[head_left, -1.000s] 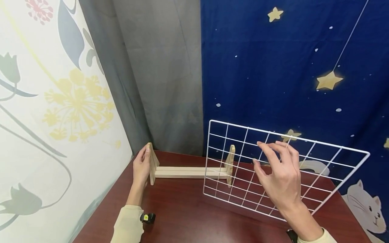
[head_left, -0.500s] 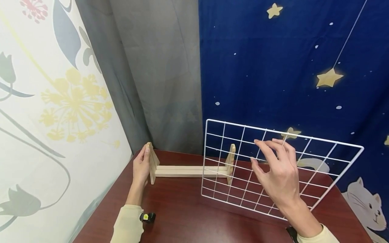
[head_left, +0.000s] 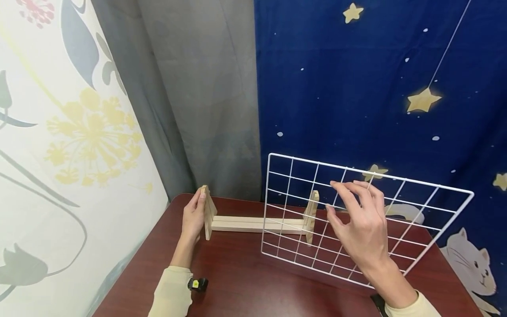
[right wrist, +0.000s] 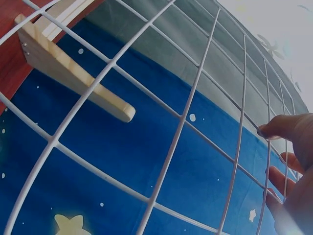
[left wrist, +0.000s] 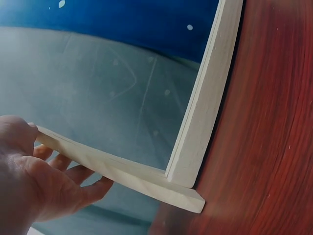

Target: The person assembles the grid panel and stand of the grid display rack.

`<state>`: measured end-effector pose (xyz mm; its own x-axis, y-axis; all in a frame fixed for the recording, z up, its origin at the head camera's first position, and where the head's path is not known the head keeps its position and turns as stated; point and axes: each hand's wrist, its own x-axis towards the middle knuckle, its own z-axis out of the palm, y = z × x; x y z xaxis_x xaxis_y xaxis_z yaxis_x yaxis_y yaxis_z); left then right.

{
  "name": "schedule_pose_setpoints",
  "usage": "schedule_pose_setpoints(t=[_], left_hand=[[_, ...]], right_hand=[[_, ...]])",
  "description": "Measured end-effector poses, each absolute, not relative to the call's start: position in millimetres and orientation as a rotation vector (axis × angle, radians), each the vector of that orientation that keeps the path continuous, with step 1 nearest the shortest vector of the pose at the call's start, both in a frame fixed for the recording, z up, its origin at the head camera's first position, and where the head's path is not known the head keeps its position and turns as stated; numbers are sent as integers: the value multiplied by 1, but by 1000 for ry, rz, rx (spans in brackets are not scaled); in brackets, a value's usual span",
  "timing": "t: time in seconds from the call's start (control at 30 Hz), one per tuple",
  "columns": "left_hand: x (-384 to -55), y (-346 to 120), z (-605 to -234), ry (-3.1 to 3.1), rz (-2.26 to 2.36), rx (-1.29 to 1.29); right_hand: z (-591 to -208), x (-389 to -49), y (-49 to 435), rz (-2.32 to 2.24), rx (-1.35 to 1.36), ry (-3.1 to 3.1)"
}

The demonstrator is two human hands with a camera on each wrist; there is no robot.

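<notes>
In the head view my left hand (head_left: 192, 218) grips the outer edge of the left end piece of a light wooden stand (head_left: 241, 223). The stand is two tapered end pieces joined by a low crossbar. The left wrist view shows that end piece (left wrist: 142, 183) between thumb and fingers. My right hand (head_left: 364, 229) holds a white wire grid panel (head_left: 345, 168), tilted up in front of the stand's right end piece (head_left: 312, 207). Up close in the right wrist view, thumb and fingers (right wrist: 276, 128) curl at the grid's wires (right wrist: 182, 117).
The reddish-brown table (head_left: 245, 277) lies under the stand and grid. Behind it hang a grey curtain (head_left: 214, 110) and a blue curtain (head_left: 340, 88) with stars and a cat. A white floral panel (head_left: 91, 132) borders the left side.
The wooden stand has shifted right along the table with my left hand on it. The grid panel and right hand have moved slightly left. The head view has turned a little.
</notes>
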<state>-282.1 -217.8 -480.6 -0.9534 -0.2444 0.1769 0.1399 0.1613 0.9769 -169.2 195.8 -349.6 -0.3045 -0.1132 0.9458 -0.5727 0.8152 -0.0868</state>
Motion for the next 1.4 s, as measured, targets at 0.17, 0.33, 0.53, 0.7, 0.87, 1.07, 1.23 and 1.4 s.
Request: schedule_pose_setpoints(t=[0.17, 0.33, 0.53, 0.7, 0.87, 1.07, 1.23, 1.4], left_hand=[[-284, -210, -481, -2191, -1875, 76], [-286, -200, -484, -2190, -1932, 51], [-285, -187, -485, -2151, -2034, -16], [-285, -177, -486, -2133, -2093, -75], [-288, -168, -484, -2140, -2114, -102], [-293, -157, -482, -2145, -2147, -138], [-292, -148, -480, -2148, -2147, -147], [-295, -140, -479, -2150, -2125, -161]], right_hand=[[-351, -170, 195, 505, 524, -1849], [-352, -170, 194, 513, 528, -1849], [-355, -171, 195, 512, 531, -1851], [-357, -172, 195, 518, 532, -1842], [-357, -173, 195, 519, 533, -1827], [-357, -174, 196, 499, 545, -1851], [-359, -176, 197, 496, 538, -1855], [-360, -177, 197, 513, 533, -1863]])
